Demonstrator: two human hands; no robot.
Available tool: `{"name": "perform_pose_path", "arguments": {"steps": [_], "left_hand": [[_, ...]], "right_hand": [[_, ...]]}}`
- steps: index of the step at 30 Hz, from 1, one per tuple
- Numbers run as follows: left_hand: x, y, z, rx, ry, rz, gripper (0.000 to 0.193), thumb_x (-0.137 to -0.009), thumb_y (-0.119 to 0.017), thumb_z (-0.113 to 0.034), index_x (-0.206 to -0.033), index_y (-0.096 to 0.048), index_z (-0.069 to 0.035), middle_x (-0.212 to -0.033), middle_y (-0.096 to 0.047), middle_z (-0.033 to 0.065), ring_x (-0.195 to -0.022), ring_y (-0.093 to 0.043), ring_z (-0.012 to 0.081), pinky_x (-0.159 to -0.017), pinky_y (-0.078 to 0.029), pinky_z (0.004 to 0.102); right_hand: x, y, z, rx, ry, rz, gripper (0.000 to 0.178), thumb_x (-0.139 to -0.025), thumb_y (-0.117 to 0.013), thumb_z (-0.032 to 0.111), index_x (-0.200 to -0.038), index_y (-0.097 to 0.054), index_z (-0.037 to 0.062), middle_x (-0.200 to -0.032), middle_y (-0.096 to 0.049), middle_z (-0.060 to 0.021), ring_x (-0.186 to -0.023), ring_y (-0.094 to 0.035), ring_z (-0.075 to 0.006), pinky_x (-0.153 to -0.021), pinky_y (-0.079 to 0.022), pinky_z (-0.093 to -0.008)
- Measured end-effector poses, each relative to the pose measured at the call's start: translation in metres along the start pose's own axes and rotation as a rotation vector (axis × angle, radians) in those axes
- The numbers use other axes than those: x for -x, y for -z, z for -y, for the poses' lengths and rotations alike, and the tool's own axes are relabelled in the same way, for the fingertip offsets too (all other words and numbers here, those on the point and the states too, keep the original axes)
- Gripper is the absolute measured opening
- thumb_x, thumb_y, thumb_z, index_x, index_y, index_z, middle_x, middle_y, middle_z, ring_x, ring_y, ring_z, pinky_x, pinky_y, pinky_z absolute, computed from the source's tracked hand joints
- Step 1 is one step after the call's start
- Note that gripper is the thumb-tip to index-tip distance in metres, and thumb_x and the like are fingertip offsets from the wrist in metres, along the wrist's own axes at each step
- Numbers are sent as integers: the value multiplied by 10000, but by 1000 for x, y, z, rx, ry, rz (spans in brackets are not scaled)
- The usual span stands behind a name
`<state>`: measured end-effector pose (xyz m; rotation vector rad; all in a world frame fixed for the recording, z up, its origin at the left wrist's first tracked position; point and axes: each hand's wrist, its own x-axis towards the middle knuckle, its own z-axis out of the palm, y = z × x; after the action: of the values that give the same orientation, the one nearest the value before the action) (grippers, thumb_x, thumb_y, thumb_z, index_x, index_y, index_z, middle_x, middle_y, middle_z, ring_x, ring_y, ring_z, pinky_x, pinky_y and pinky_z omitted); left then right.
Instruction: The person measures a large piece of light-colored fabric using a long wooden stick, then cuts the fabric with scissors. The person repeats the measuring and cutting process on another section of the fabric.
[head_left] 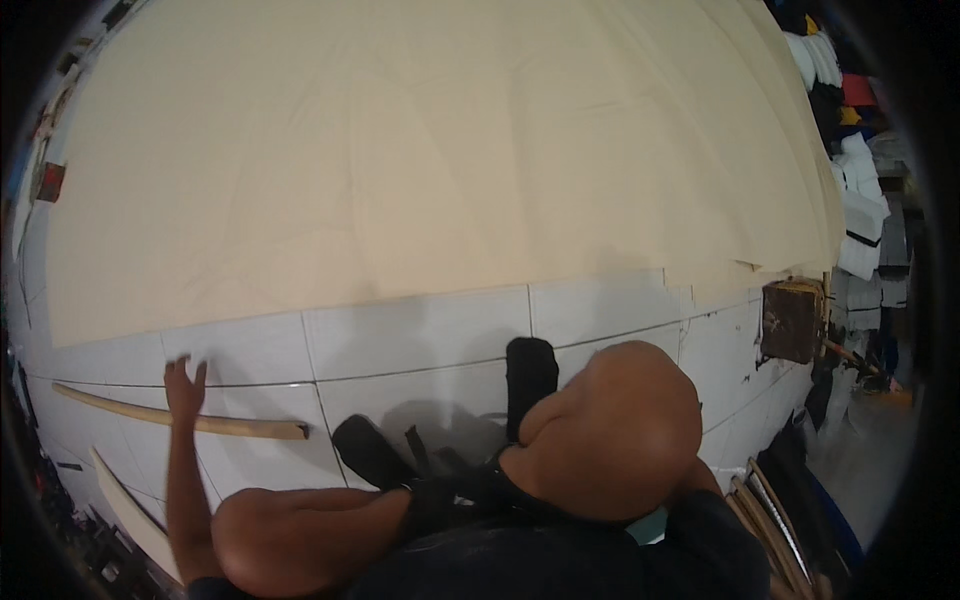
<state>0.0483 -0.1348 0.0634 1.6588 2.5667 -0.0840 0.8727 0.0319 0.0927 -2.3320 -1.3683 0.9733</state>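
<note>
A large cream sheet of cloth (400,160) lies spread on the white tiled floor, with soft creases and a layered, uneven near edge at the right. My left hand (185,388) reaches down just short of the cloth's near edge, at the left. Its fingers and thumb are apart and nothing shows in them. Under my left wrist lies a long, thin wooden strip (245,427); whether I touch it I cannot tell. My right hand is hidden behind my raised right knee; only part of that arm shows.
A dark brown block (790,322) sits by the cloth's near right corner, and a reddish block (50,182) at its left edge. Folded white material (862,215) is piled at the far right. More strips (765,530) lie low at the right; a pale curved piece (135,515) lies at the lower left.
</note>
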Motion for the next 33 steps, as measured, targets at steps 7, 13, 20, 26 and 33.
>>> {"name": "perform_pose_path", "arguments": {"steps": [7,13,20,26,33], "left_hand": [[-125,82,-336,194,-731,258,580,-839,-729,-368,-1346,-575,-132,-1403,-505,191,-1332,-431,372,-1119,-345,469],[-71,2,-556,303,-932,255,670,-839,-709,-410,-1417,-498,-146,-1532,-368,178,-1443,-292,359,-1197,-186,551],[-54,-18,-579,426,-908,111,498,-867,-682,-250,-1327,-548,-113,-1445,-439,176,-1361,-403,404,-1143,-283,615],[-43,-13,-582,377,-991,161,371,-873,-583,-160,-1238,-614,-99,-1320,-551,132,-1292,-476,325,-1147,-289,597],[-38,-32,-594,338,-978,102,288,-831,-613,-122,-1109,-674,-79,-1095,-610,111,-1043,-570,302,-1135,-298,595]], "right_hand": [[82,23,-49,-90,-337,37,604,-947,-527,520,-1167,-554,-42,-1052,-607,-247,-951,-555,-352,-846,-443,-463],[76,-26,-12,-163,-355,200,703,-952,-504,605,-1180,-524,-60,-1073,-595,-263,-976,-541,-367,-873,-431,-483],[71,-52,13,-175,-377,377,672,-950,-517,597,-1161,-532,-41,-1028,-588,-228,-933,-542,-334,-839,-435,-457],[68,-49,18,-181,-363,489,646,-948,-529,591,-1145,-539,-24,-990,-581,-198,-896,-543,-306,-810,-439,-434],[94,-25,11,-246,-335,657,615,-946,-543,584,-1126,-547,-5,-945,-573,-163,-852,-544,-273,-777,-443,-408]]}}
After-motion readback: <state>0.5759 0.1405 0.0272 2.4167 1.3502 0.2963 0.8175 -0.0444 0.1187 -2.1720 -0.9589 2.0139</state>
